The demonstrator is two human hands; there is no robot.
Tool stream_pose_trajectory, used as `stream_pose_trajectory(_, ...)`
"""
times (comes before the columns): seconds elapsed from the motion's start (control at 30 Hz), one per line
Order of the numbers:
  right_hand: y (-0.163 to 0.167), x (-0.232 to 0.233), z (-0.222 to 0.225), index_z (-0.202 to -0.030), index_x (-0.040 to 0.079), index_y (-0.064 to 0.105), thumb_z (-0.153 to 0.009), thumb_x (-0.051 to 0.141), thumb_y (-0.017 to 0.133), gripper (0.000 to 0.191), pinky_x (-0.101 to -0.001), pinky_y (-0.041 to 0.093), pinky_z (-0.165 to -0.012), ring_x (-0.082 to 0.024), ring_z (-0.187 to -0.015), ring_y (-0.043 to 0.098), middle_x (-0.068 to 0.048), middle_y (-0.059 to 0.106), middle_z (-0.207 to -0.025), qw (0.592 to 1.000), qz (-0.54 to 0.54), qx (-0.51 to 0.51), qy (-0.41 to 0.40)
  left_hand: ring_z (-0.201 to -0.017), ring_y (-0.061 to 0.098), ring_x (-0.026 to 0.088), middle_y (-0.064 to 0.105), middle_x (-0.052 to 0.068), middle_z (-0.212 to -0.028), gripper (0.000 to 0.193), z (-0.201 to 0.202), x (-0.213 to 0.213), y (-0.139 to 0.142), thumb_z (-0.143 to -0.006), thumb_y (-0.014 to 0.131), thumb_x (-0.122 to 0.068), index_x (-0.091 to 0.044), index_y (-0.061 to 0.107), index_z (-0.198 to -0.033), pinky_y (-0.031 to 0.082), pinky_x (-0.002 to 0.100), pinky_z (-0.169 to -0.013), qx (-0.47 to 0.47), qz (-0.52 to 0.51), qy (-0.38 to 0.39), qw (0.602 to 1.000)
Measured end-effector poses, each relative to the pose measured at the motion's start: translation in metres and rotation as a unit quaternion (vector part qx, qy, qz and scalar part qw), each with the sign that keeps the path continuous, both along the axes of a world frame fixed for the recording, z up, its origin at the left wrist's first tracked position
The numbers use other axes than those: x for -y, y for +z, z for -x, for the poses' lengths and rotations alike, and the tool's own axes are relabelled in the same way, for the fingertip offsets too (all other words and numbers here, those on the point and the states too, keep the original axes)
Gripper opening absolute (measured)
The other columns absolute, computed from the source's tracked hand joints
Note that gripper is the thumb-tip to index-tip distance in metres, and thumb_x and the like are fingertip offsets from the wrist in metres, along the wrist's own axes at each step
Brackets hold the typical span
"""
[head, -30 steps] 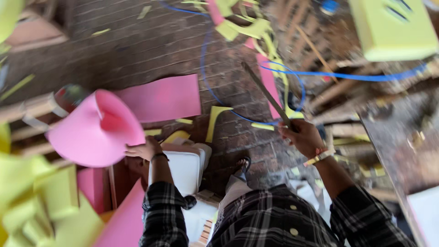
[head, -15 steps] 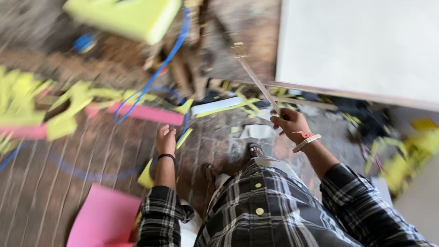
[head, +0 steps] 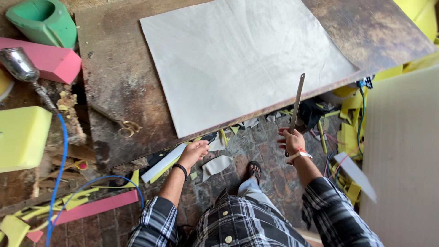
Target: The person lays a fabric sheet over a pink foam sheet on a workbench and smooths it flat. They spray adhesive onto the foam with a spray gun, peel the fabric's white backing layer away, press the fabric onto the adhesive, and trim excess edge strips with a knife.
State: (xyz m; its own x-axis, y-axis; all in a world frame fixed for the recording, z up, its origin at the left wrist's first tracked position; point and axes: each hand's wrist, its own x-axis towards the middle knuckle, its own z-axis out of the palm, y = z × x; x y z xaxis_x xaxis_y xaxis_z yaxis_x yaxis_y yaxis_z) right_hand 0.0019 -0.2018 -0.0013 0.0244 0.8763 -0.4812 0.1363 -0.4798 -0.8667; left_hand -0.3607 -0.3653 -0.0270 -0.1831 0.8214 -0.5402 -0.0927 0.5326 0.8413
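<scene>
A stained wooden table (head: 119, 91) carried a grey sheet (head: 242, 59).
The right hand (head: 291, 141) gripped a long blade (head: 297, 101) upright beside its edge; the left hand (head: 194, 151) hung loose and empty below.

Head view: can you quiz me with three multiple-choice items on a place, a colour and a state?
1. Where do the scissors lie?
A. on the board
B. on the floor
C. in a hand

2. What colour is the curved piece at top left?
A. pink
B. green
C. blue

3. What does the right hand do?
A. hangs empty
B. presses the sheet
C. grips a long blade

A: they rest on the board left of the grey sheet.
B: it is green.
C: the fist holds the blade upright.
</scene>
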Motion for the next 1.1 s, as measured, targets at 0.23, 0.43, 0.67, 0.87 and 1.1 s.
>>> stream_pose_trajectory(0.23, -0.005, -0.145, -0.002, -0.119, 0.012, 0.071, -0.105, 0.022, 0.053, 0.025, -0.0339, 0.053, -0.061, -0.018, -0.085, 0.071, -0.005, 0.073, -0.109, 0.999, 0.032, -0.009, -0.008, -0.094, 0.069, 0.023, 0.07, 0.008, -0.104, 0.033, -0.071, -0.109, -0.025, -0.093, 0.069, -0.029, -0.012, 0.061, -0.121, 0.058, 0.044, -0.082, 0.265, 0.081, 0.289, 0.917)
stream_pose_trajectory(0.43, -0.019, -0.193, 0.014, -0.123, 0.014, 0.073, -0.105, 0.02, 0.054, 0.027, -0.0286, 0.046, -0.053, -0.013, -0.07, 0.059, -0.001, 0.064, -0.089, 0.986, 0.076, -0.14, -0.056, -0.09, 0.068, 0.024, 0.063, 0.007, -0.096, 0.03, -0.072, -0.145, -0.031, -0.092, 0.072, -0.031, -0.01, 0.058, -0.107, 0.062, 0.051, -0.081, 0.326, 0.076, 0.443, 0.832)
stream_pose_trajectory(0.67, -0.024, -0.23, 0.027, -0.126, 0.015, 0.069, -0.106, 0.019, 0.053, 0.026, -0.0352, 0.055, -0.057, -0.021, -0.061, 0.056, -0.006, 0.056, -0.084, 0.957, 0.117, -0.178, -0.199, -0.057, 0.061, 0.015, 0.065, 0.004, -0.068, 0.053, -0.042, -0.175, 0.001, -0.093, 0.06, -0.059, -0.006, 0.065, -0.09, 0.049, 0.032, -0.052, 0.322, 0.043, 0.446, 0.834)
stream_pose_trajectory(0.87, 0.001, -0.258, 0.034, -0.117, 0.011, 0.072, -0.103, 0.011, 0.052, 0.024, -0.0318, 0.054, -0.053, -0.018, -0.062, 0.061, -0.006, 0.067, -0.094, 0.958, 0.067, -0.201, -0.196, -0.06, 0.065, 0.015, 0.073, 0.003, -0.075, 0.038, -0.005, -0.199, 0.071, -0.095, 0.054, -0.049, -0.015, 0.065, -0.106, 0.049, 0.029, -0.053, 0.075, -0.028, 0.351, 0.933)
stream_pose_trajectory(1.1, 0.155, -0.252, -0.008, -0.108, -0.002, 0.077, -0.092, -0.004, 0.055, 0.026, -0.0262, 0.063, -0.061, -0.014, -0.074, 0.073, -0.015, 0.076, -0.098, 0.923, -0.305, -0.146, -0.185, -0.051, 0.043, 0.022, 0.051, 0.009, -0.06, 0.057, -0.012, -0.179, 0.196, -0.106, 0.054, -0.049, -0.003, 0.063, -0.075, 0.028, 0.038, -0.051, -0.355, -0.131, 0.253, 0.89)
